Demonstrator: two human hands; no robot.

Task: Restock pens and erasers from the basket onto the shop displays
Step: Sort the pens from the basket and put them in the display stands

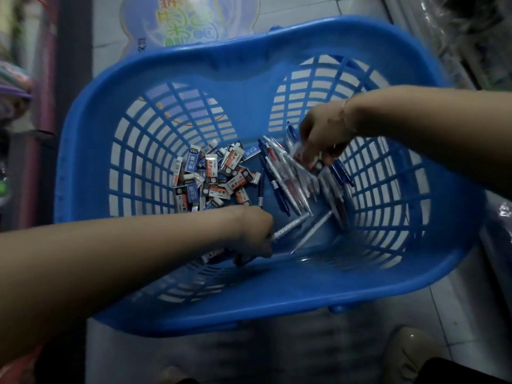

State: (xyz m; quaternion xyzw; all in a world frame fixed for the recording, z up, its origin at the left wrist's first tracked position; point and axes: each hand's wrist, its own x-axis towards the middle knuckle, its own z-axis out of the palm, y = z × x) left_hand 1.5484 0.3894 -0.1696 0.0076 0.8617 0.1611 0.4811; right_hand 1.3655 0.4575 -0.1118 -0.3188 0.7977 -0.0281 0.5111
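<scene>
Blue slatted basket point(277, 87): boxed erasers point(213, 177) heaped left, pens point(293, 176) piled right.

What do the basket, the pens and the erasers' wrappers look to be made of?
Basket: moulded plastic, smooth, faintly glossy blue, with a slotted lattice wall. Pens: seemingly plastic, white, blue and clear barrels; blur hides detail. Erasers: white blocks in printed sleeves, probably paper or card; the eraser material itself cannot be told.

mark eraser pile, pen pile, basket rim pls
eraser pile point(214, 178), head view, on a boxed eraser mid-heap.
pen pile point(288, 178), head view, on a white barrel.
basket point(249, 309), head view, on the near blue rim.
</scene>
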